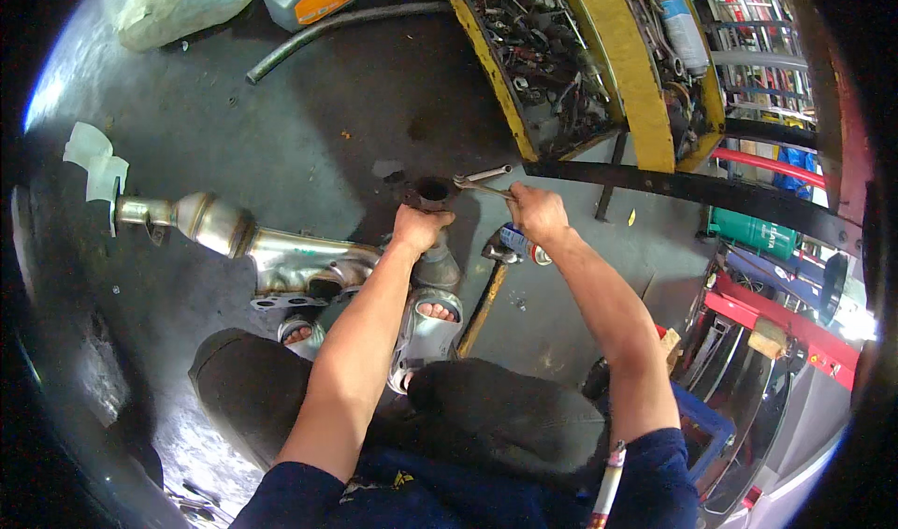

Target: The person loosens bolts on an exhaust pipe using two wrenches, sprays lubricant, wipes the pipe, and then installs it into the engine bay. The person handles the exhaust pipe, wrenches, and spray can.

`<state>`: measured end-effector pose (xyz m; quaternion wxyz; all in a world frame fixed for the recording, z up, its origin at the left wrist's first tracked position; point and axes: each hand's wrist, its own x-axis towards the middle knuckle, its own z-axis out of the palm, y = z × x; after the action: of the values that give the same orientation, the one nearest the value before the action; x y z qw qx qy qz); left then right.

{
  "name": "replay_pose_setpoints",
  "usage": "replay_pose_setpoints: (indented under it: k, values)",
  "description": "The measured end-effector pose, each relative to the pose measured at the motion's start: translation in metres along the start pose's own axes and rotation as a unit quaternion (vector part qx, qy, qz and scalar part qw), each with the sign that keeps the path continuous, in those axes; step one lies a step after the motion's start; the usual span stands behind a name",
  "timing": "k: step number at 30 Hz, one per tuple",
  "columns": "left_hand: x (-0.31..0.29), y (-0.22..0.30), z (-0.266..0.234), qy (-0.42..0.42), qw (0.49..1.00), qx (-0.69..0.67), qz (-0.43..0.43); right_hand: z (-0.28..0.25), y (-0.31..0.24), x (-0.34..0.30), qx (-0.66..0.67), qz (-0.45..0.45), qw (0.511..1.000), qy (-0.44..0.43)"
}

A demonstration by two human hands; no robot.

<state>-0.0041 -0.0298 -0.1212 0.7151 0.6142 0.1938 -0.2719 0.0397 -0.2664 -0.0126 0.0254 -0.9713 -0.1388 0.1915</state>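
From afar I judge the work under way, unfinished; my left hand (421, 229) is wrapped around the rusty-flanged pipe (430, 205) at twelve o'clock, my right hand (540, 213) clasps a wrench (486, 189) at its three o'clock; the shiny manifold (301, 255) lies unhandled at nine.

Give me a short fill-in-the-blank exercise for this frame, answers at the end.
1. The right hand holds a ____.
2. The silvery manifold lies to the ____ of the left hand gripping the flanged pipe.
3. The parts tray is painted ____.
4. The hammer has a handle of ____.
Missing words: wrench; left; yellow; wood.
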Motion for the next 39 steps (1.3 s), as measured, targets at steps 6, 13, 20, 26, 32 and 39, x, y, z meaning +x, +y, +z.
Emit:
replay_pose_setpoints:
  k: [6, 13, 20, 26, 32, 39]
  values:
    - [-0.018, 0.001, 0.004, 0.045, 0.997, 0.069, -0.004, 0.066, 0.031, 0.05, 0.019, -0.015, 0.997, 0.077]
    - [-0.072, 0.025, 0.004, 0.122, 0.952, 0.278, 0.032, 0.088, 0.006, 0.097, 0.014, -0.069, 0.989, 0.127]
    - [-0.106, 0.034, -0.012, 0.07, 0.95, 0.303, 0.024, 0.053, -0.037, 0.172, 0.035, -0.146, 0.982, -0.112]
    - [-0.114, 0.036, -0.015, 0.072, 0.945, 0.317, 0.027, 0.054, -0.038, 0.191, 0.193, -0.209, 0.932, -0.224]
    - [-0.116, 0.034, -0.018, 0.089, 0.949, 0.302, 0.034, 0.043, -0.077, 0.2, 0.409, -0.099, 0.823, -0.382]
    - [-0.115, 0.024, -0.005, 0.051, 0.957, 0.286, 0.012, 0.011, -0.183, 0.143, 0.19, -0.292, 0.902, -0.254]
